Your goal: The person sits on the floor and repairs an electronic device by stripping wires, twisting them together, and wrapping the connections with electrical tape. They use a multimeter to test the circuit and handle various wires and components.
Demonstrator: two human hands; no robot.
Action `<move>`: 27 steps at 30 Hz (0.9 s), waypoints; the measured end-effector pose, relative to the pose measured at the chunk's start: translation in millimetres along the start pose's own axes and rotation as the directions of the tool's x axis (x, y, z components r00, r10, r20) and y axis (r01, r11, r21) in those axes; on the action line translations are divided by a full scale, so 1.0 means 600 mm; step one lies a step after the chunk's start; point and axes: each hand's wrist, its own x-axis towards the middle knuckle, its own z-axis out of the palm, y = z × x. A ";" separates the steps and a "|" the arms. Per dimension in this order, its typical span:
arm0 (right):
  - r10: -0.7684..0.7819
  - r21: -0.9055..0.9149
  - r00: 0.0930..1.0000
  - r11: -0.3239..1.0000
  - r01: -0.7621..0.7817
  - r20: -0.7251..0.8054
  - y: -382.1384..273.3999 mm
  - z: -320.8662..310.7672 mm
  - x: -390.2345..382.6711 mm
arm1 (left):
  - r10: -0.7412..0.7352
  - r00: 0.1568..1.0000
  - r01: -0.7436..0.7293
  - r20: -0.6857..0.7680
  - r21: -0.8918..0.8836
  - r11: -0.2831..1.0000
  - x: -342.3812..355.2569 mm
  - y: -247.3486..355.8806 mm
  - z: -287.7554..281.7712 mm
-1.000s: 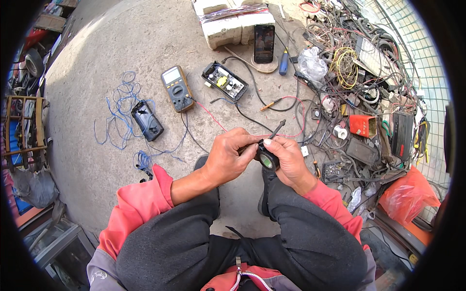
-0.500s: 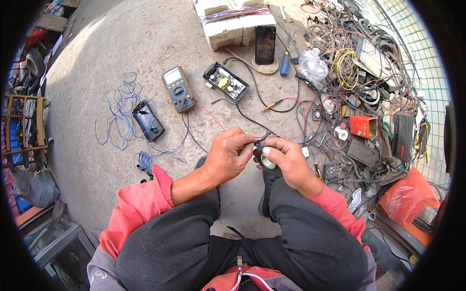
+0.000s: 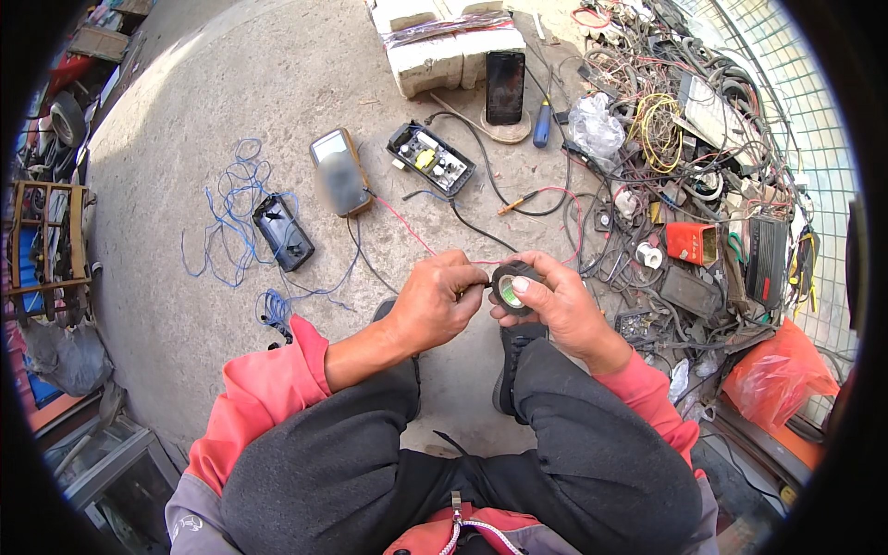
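My right hand (image 3: 560,305) holds a roll of black electrical tape (image 3: 500,284), thumb at its core and fingers behind it. The roll's core shows a green and white lining. Close on its left, my left hand (image 3: 433,301) is closed in a pinch on a thin black cable (image 3: 488,285); only a short dark piece shows between the fingertips and the roll, and the rest is hidden. Beyond the hands lies an opened black case with a circuit board (image 3: 431,159), a black lead running from it toward my right hand.
A multimeter (image 3: 340,173) with a red lead lies ahead, left of the board. Farther left are an empty black cover (image 3: 283,232) and tangled blue wire (image 3: 227,217). A phone (image 3: 505,88) leans upright near a blue-handled screwdriver (image 3: 542,125). Heaped cables and scrap (image 3: 689,291) fill the right side.
My right hand has drawn slightly right and turned the tape roll, so more of its face shows. My left hand has barely moved and keeps its pinch.
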 end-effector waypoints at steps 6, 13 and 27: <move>-0.058 -0.119 0.994 0.991 0.069 0.098 -0.001 -0.010 0.002 | -0.014 0.998 0.017 0.057 -0.042 0.999 -0.003 -0.001 -0.003; -0.202 -0.379 0.979 0.905 0.195 0.021 0.027 -0.020 0.010 | -0.136 0.980 0.167 0.142 -0.239 0.957 -0.007 -0.002 -0.003; -0.346 -0.606 0.938 0.749 0.269 -0.011 0.030 -0.010 0.015 | -0.269 0.914 0.385 0.305 -0.434 0.815 -0.007 -0.001 -0.005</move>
